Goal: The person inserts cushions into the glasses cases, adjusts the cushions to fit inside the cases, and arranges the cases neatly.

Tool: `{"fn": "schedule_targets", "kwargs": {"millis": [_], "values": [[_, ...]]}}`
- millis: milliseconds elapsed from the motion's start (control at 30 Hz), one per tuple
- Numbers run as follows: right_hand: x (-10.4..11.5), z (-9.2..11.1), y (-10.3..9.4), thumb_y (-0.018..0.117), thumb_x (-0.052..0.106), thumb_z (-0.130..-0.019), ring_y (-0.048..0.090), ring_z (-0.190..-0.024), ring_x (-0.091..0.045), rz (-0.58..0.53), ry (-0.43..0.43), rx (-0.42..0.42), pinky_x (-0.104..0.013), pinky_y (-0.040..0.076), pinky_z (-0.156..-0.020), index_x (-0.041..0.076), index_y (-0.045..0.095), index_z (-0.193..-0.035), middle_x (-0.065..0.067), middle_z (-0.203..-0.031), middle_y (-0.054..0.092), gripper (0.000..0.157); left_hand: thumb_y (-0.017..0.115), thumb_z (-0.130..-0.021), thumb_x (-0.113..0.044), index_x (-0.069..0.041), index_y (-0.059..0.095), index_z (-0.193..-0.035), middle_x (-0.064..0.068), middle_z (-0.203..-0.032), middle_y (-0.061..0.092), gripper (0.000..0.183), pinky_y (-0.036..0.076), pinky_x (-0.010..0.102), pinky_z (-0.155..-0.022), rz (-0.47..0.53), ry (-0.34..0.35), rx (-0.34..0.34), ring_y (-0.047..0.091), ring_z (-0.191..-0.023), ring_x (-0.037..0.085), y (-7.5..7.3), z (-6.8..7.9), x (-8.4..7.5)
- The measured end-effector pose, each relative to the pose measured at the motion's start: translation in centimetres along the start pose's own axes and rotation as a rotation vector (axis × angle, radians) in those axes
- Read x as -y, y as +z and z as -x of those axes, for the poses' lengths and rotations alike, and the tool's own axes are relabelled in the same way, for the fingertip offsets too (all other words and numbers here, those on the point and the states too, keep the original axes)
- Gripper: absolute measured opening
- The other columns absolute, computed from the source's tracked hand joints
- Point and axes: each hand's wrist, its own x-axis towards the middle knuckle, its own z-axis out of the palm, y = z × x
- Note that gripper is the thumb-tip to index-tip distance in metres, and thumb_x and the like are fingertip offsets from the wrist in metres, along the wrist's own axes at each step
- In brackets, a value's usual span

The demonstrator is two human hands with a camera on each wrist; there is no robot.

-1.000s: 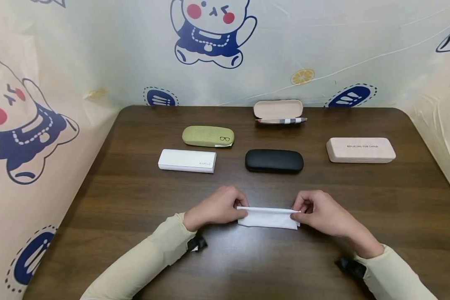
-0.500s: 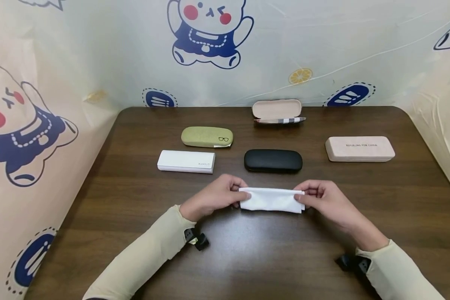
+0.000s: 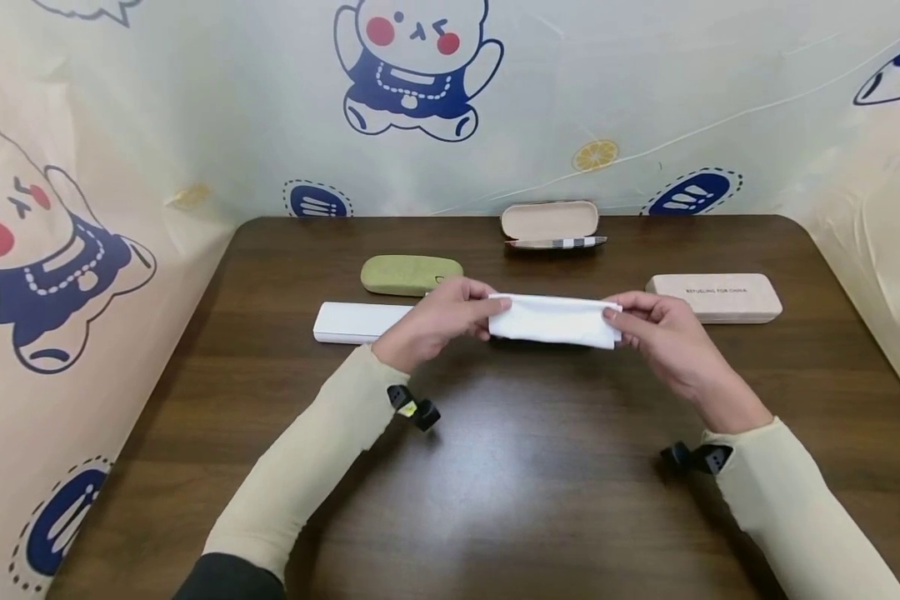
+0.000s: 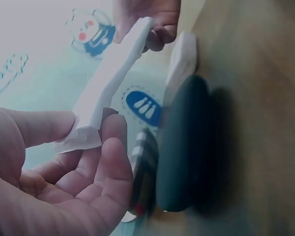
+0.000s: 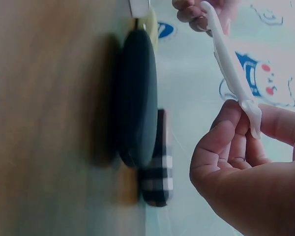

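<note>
A folded white cloth [image 3: 555, 321] is stretched level between my two hands, raised above the table. My left hand [image 3: 444, 320] pinches its left end between thumb and fingers. At the other end, my right hand [image 3: 669, 343] pinches it the same way. The black glasses case [image 4: 183, 147] lies on the table, almost wholly hidden behind the cloth in the head view; both wrist views show it shut, with the cloth apart from it. Behind it stands the open plaid glasses case [image 3: 551, 223] with a pale lining.
A green glasses case [image 3: 401, 273] lies at the back left, with a white case [image 3: 356, 322] in front of it, partly covered by my left hand. The pale pink case [image 3: 727, 298] lies beyond my right hand. A printed curtain [image 3: 232, 100] borders the table [image 3: 480, 500].
Both hands have lifted the cloth off the near part of the table and carried it forward until it covers the black case in the head view. The cases have stayed put.
</note>
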Motion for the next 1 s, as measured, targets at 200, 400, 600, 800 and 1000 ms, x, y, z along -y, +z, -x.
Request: {"fn": "schedule_targets", "kwargs": {"millis": [200, 400, 600, 800, 1000], "values": [[0.7, -3.0, -0.5, 0.07, 0.011, -0.096, 0.059, -0.075, -0.011, 0.009, 0.0, -0.07, -0.02, 0.051, -0.065, 0.002, 0.069, -0.109, -0.004, -0.095, 0.069, 0.016, 0.068, -0.097, -0.009, 0.01, 0.068, -0.106, 0.012, -0.08, 0.067, 0.021, 0.051, 0.024, -0.059, 0.116, -0.018, -0.054, 0.062, -0.064, 0.017, -0.2, -3.3, -1.1], [1.0, -5.5, -0.8, 0.068, 0.013, -0.097, 0.056, -0.075, -0.012, 0.019, 0.006, -0.14, -0.02, 0.05, -0.066, -0.005, 0.064, -0.116, -0.004, -0.098, 0.062, 0.026, 0.068, -0.097, -0.01, 0.011, 0.067, -0.108, 0.013, -0.08, 0.067, 0.023, 0.049, 0.024, -0.056, 0.191, -0.035, -0.08, 0.063, -0.062, 0.019, -0.3, -5.6, -1.4], [1.5, -7.7, -1.2, 0.061, 0.018, -0.101, 0.056, -0.081, -0.01, 0.142, -0.003, -0.173, -0.02, 0.05, -0.072, -0.008, 0.054, -0.132, -0.006, -0.108, 0.059, 0.041, 0.07, -0.096, -0.012, 0.008, 0.067, -0.116, 0.016, -0.09, 0.068, 0.029, 0.051, 0.024, -0.059, 0.225, -0.05, -0.107, 0.065, -0.069, 0.021, -0.5, -7.2, -2.2], [2.1, -9.7, -1.7, 0.061, 0.021, -0.101, 0.055, -0.087, -0.014, 0.173, -0.017, -0.225, -0.02, 0.05, -0.072, -0.006, 0.056, -0.133, -0.008, -0.115, 0.057, 0.042, 0.071, -0.095, -0.012, 0.006, 0.064, -0.12, 0.015, -0.094, 0.068, 0.032, 0.051, 0.024, -0.064, 0.283, -0.043, -0.159, 0.063, -0.077, 0.024, -0.5, -8.9, -3.0], [2.5, -11.5, -2.0, 0.061, 0.027, -0.101, 0.053, -0.089, -0.016, 0.167, 0.036, -0.264, -0.02, 0.049, -0.072, -0.002, 0.056, -0.138, -0.007, -0.12, 0.052, 0.047, 0.073, -0.093, -0.006, 0.003, 0.063, -0.123, 0.014, -0.101, 0.067, 0.033, 0.052, 0.026, -0.069, 0.44, -0.106, -0.224, 0.061, -0.079, 0.024, -0.7, -10.3, -3.3]]}}
